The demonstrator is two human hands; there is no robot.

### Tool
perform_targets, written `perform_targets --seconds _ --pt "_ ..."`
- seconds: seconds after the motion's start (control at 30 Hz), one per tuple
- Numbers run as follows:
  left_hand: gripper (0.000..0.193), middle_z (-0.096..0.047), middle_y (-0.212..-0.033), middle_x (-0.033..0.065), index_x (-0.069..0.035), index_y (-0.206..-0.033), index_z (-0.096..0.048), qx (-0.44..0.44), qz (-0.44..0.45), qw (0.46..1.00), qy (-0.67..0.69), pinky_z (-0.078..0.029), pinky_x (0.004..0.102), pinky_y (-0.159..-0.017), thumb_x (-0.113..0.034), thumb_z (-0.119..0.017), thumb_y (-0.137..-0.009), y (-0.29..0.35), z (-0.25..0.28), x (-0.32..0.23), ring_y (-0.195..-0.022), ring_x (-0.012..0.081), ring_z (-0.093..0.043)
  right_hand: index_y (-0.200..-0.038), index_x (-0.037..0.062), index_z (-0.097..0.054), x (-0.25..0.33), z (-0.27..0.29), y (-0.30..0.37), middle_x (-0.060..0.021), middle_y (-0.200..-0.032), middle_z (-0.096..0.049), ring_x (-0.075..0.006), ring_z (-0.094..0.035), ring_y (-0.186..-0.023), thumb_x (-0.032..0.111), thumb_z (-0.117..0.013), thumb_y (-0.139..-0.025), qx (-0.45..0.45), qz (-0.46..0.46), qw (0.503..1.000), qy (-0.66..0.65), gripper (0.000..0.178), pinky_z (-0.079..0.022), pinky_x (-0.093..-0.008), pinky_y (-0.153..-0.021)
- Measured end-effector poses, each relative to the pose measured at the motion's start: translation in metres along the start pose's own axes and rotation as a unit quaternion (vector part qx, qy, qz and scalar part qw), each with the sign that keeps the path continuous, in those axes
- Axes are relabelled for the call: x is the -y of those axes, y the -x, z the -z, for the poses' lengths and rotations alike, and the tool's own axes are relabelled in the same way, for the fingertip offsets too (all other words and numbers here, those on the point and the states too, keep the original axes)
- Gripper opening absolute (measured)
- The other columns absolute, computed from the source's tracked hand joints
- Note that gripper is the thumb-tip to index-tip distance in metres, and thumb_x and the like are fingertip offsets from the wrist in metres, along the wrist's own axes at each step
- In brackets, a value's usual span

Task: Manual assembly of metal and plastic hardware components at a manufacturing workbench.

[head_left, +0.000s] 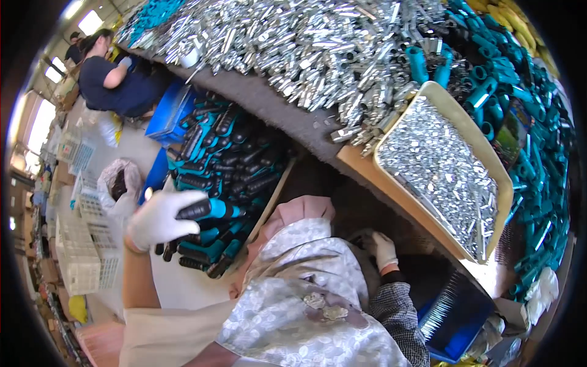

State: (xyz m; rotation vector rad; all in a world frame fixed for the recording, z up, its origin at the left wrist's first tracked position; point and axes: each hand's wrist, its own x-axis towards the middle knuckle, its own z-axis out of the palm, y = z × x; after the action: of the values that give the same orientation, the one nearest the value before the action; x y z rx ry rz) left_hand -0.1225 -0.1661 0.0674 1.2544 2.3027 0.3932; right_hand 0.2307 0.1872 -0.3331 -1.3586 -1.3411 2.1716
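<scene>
My left hand, in a white glove, is closed around the black end of a teal-and-black tool handle. It holds the handle over the left edge of a heap of similar tool handles beside my lap. Low by the table's edge, to the right of my knees, is my right hand, also in a white glove. Its fingers are curled at something dark in the shade, which I cannot make out.
The table's grey edge crosses ahead, heaped with shiny metal pieces. A cream tray of small metal parts and teal casings are on the right. Blue bins, white crates and another person are left.
</scene>
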Motion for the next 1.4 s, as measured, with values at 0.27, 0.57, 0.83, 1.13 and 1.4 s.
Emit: perform_targets --seconds 0.27,0.57,0.83,1.13,1.4 --pt "0.064 -0.071 -0.098 0.0170 -0.019 -0.133 -0.057 0.029 0.114 0.988 -0.095 -0.054 0.0449 -0.081 -0.044 -0.074 -0.076 0.006 -0.121 0.059 -0.092 0.0368 -0.068 -0.120 0.0048 -0.065 0.038 -0.026 0.032 -0.0097 -0.103 -0.073 -0.0215 -0.070 -0.085 0.025 -0.057 -0.100 -0.006 -0.034 0.999 -0.033 0.029 -0.056 -0.0335 -0.072" --pt "0.049 -0.066 -0.095 0.0127 -0.018 -0.114 -0.070 -0.042 0.049 0.980 -0.189 -0.053 0.0453 -0.078 -0.041 -0.078 -0.071 0.007 -0.108 0.104 -0.090 0.0350 -0.065 -0.123 -0.0016 -0.064 0.123 -0.066 0.107 -0.0106 -0.107 -0.071 -0.0189 -0.066 -0.101 0.020 -0.053 -0.102 0.204 0.127 0.964 0.112 0.032 -0.051 -0.0306 -0.092" --pt "0.043 -0.074 -0.101 0.0092 -0.020 -0.095 -0.079 0.236 0.080 0.959 -0.135 -0.054 0.0442 -0.086 -0.056 -0.056 -0.088 -0.053 -0.128 0.120 -0.098 0.0317 -0.069 -0.100 0.0018 -0.073 0.317 -0.062 0.219 -0.0120 -0.096 -0.073 -0.0261 -0.071 -0.089 0.014 -0.063 -0.094 0.202 0.419 0.811 0.355 0.017 -0.055 -0.0343 -0.082" --pt "0.027 -0.068 -0.097 0.0076 -0.012 -0.098 -0.072 -0.074 -0.364 0.928 -0.032 -0.053 0.0419 -0.079 -0.037 -0.068 -0.088 -0.170 -0.028 -0.068 -0.093 0.0299 -0.065 -0.084 0.0026 -0.071 0.355 -0.040 0.204 -0.0132 -0.079 -0.066 -0.0320 -0.065 -0.076 0.004 -0.067 -0.082 -0.220 0.464 0.691 0.509 0.005 -0.051 -0.0386 -0.071" --pt "0.021 -0.066 -0.098 0.0078 -0.011 -0.103 -0.068 -0.266 -0.334 0.903 -0.054 -0.053 0.0402 -0.078 -0.023 -0.067 -0.085 -0.258 -0.008 -0.115 -0.091 0.0297 -0.065 -0.085 0.0070 -0.073 0.404 -0.134 0.141 -0.0107 -0.079 -0.065 -0.0316 -0.064 -0.081 0.010 -0.068 -0.081 -0.059 0.549 0.604 0.575 0.007 -0.050 -0.0407 -0.073"
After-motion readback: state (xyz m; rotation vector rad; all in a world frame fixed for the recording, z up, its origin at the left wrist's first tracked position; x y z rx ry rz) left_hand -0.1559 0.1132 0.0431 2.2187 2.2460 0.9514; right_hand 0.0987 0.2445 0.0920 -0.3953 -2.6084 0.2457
